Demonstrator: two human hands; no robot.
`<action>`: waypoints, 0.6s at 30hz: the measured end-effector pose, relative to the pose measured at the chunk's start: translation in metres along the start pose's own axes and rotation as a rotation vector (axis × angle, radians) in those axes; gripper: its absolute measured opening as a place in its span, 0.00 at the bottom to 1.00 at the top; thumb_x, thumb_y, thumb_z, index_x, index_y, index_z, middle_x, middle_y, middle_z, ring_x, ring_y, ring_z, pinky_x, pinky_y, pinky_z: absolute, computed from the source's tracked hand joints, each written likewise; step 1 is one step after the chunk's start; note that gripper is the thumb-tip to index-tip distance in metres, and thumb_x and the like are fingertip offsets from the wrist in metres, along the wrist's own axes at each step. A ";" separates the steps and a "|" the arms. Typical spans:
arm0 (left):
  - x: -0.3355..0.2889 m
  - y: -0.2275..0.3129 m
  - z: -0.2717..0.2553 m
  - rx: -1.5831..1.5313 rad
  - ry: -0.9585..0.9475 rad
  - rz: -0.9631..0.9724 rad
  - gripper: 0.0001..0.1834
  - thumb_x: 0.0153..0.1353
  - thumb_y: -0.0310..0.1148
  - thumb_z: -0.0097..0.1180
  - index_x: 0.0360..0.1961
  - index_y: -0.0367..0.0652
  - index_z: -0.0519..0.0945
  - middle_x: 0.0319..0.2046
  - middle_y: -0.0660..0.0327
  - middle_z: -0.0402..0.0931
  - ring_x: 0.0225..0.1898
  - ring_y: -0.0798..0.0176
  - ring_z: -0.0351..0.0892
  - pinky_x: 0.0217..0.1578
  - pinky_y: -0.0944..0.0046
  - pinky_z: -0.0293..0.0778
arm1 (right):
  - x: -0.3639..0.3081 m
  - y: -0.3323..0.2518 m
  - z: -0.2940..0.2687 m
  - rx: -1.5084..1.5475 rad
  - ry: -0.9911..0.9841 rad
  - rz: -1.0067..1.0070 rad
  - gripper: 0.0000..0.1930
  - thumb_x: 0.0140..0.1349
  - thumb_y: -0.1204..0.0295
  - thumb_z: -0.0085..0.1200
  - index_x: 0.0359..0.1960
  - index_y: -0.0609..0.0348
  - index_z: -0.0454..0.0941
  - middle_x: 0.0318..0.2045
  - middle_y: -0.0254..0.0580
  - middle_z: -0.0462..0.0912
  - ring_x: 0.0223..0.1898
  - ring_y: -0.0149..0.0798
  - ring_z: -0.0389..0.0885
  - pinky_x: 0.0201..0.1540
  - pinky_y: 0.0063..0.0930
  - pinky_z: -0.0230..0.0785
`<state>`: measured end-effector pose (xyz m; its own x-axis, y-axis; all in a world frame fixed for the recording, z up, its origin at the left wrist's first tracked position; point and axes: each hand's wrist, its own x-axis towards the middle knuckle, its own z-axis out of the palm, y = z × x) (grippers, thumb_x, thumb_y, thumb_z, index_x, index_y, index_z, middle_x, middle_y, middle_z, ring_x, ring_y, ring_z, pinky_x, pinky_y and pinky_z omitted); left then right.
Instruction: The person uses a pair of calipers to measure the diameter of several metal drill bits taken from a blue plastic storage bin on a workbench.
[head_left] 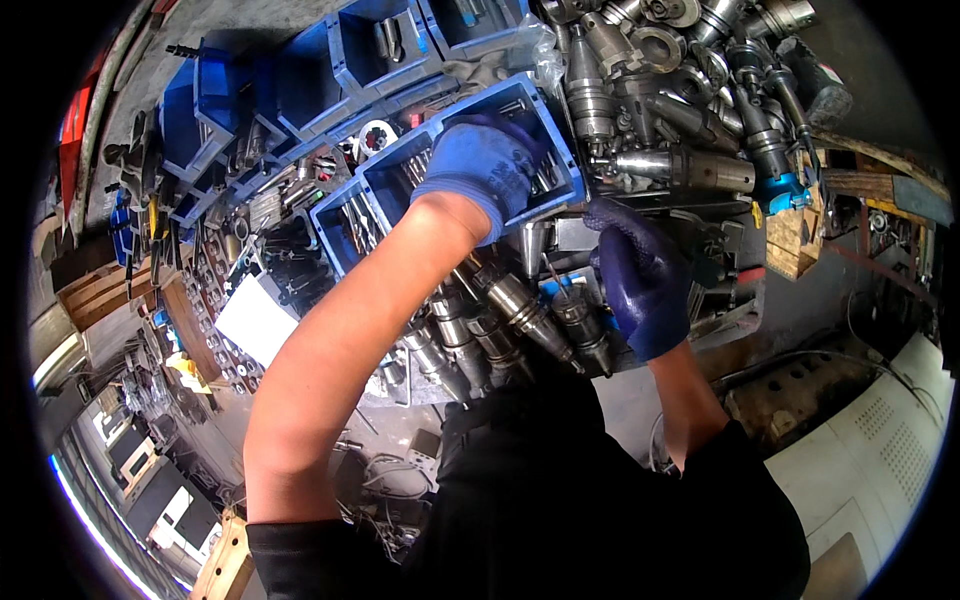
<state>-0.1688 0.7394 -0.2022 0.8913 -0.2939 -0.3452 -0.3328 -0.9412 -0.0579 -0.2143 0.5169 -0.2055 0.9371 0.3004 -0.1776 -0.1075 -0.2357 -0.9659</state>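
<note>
My left hand [475, 170], in a blue work glove, reaches down into a divided blue plastic bin [325, 215]. Its fingers are hidden behind the back of the glove, so what they touch cannot be seen. Slim metal cutting bits [360, 225] lie in the bin's compartments on both sides of the hand. To the right, my right hand [640, 280] wears a darker, purplish glove and hovers just off the bin's right end. Its fingers are curled together; anything inside them is out of sight. Below the bin, several steel tool holders [515, 300] lie in a row near my body.
More blue bins [305, 75] stand along the far left of the bench. A heap of steel tool holders [680, 110] crowds the far right. A white sheet [255, 320] lies left of my forearm. At right is a wooden block [793, 240], and beyond it a pale machine panel [890, 440].
</note>
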 end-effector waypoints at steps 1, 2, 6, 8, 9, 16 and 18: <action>0.001 -0.001 -0.007 0.011 -0.070 0.014 0.15 0.57 0.31 0.58 0.45 0.47 0.86 0.41 0.55 0.87 0.43 0.51 0.87 0.41 0.55 0.80 | 0.000 -0.002 -0.001 0.017 -0.007 0.033 0.15 0.69 0.80 0.54 0.55 0.59 0.81 0.44 0.46 0.88 0.43 0.33 0.87 0.45 0.27 0.79; 0.006 0.004 -0.015 -0.019 -0.095 -0.050 0.11 0.57 0.32 0.59 0.40 0.46 0.88 0.42 0.55 0.87 0.44 0.52 0.86 0.42 0.55 0.80 | -0.001 -0.003 -0.003 0.035 -0.013 0.066 0.15 0.69 0.80 0.54 0.56 0.59 0.81 0.44 0.46 0.88 0.43 0.33 0.87 0.45 0.26 0.79; 0.010 0.011 -0.001 0.035 -0.033 -0.144 0.12 0.55 0.36 0.58 0.37 0.47 0.89 0.39 0.54 0.87 0.42 0.49 0.86 0.42 0.53 0.81 | 0.000 0.014 -0.009 -0.074 0.034 -0.129 0.15 0.69 0.80 0.54 0.56 0.60 0.81 0.44 0.46 0.88 0.43 0.32 0.86 0.45 0.26 0.79; 0.011 0.003 -0.018 0.006 -0.097 -0.075 0.12 0.54 0.35 0.59 0.38 0.47 0.89 0.41 0.53 0.87 0.43 0.48 0.87 0.43 0.52 0.81 | -0.001 0.007 -0.014 -0.081 0.018 -0.074 0.15 0.69 0.81 0.55 0.56 0.60 0.81 0.45 0.46 0.88 0.43 0.32 0.86 0.45 0.26 0.79; 0.011 0.000 -0.024 -0.006 -0.129 -0.044 0.13 0.54 0.35 0.60 0.39 0.47 0.89 0.41 0.53 0.87 0.44 0.48 0.87 0.43 0.52 0.82 | -0.002 0.011 -0.015 -0.063 0.027 -0.090 0.15 0.69 0.81 0.55 0.55 0.61 0.81 0.45 0.46 0.88 0.43 0.32 0.86 0.45 0.26 0.79; 0.015 -0.006 -0.025 0.080 -0.123 0.044 0.14 0.54 0.33 0.59 0.40 0.45 0.88 0.42 0.49 0.86 0.43 0.46 0.87 0.43 0.52 0.83 | -0.003 0.027 -0.013 -0.001 0.053 -0.032 0.14 0.68 0.80 0.57 0.54 0.61 0.83 0.43 0.46 0.89 0.42 0.33 0.87 0.46 0.27 0.79; 0.022 -0.011 -0.022 0.050 -0.179 0.097 0.13 0.55 0.32 0.58 0.40 0.45 0.89 0.40 0.48 0.86 0.43 0.45 0.87 0.43 0.52 0.83 | -0.003 0.027 -0.014 0.006 0.047 -0.021 0.14 0.68 0.80 0.57 0.54 0.61 0.83 0.42 0.47 0.89 0.42 0.34 0.87 0.46 0.27 0.79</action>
<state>-0.1387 0.7399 -0.1889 0.7872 -0.3441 -0.5117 -0.4329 -0.8994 -0.0612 -0.2150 0.4970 -0.2287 0.9537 0.2616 -0.1487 -0.0898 -0.2243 -0.9704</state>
